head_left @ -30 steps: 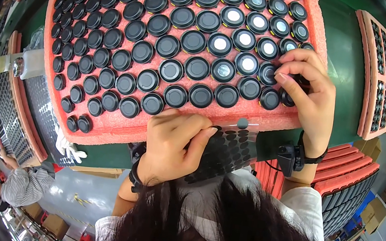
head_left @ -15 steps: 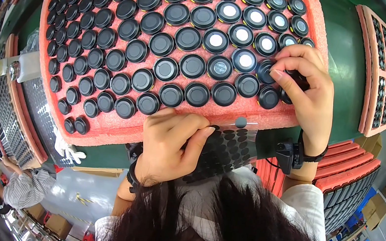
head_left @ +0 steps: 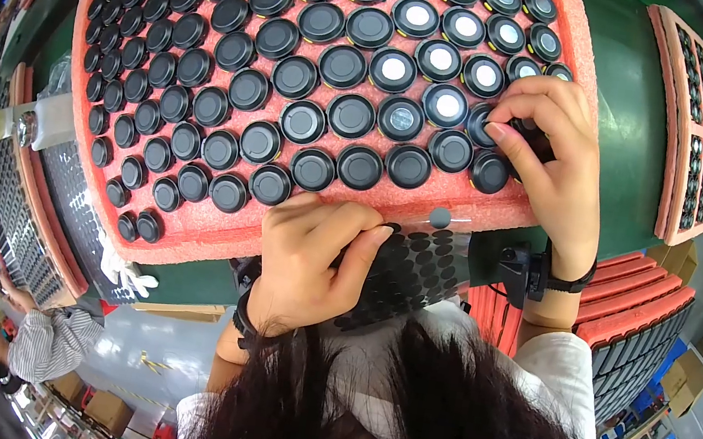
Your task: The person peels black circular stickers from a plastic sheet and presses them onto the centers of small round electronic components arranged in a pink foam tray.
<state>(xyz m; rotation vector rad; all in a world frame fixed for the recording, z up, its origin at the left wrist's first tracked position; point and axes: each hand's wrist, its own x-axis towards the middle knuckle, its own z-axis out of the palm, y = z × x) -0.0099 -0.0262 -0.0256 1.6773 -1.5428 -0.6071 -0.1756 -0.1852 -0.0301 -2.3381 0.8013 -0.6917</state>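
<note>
The left hand [head_left: 314,255], in the lower middle of the frame, has its thumb and curled index finger clamped on the upper left corner of a clear plastic sheet dotted with rows of dark round stickers [head_left: 417,270]. The sheet hangs below the near edge of a large pink foam tray [head_left: 202,247], and a single grey disc [head_left: 440,217] sits at its top edge. The right hand [head_left: 553,150], right of centre, reaches over the right part of the tray with bent fingers, its thumb and index fingertips close together at the right side of a black round part with a dark flat top [head_left: 479,122]; whether they grip anything cannot be told.

The tray fills the upper middle of the frame and carries many such black round parts [head_left: 359,168] in rows. Several near the right hand show bright white centres.

A black wristband [head_left: 244,317] circles the left wrist, and a black strap with a boxy device [head_left: 525,273] is on the right wrist. At upper right, a pale pink compartment tray [head_left: 674,177] holds small dark pieces on the green table surface [head_left: 620,187]. A white glove [head_left: 125,272] lies at lower left, and a co-worker in a striped shirt [head_left: 56,343] appears beyond it.
</note>
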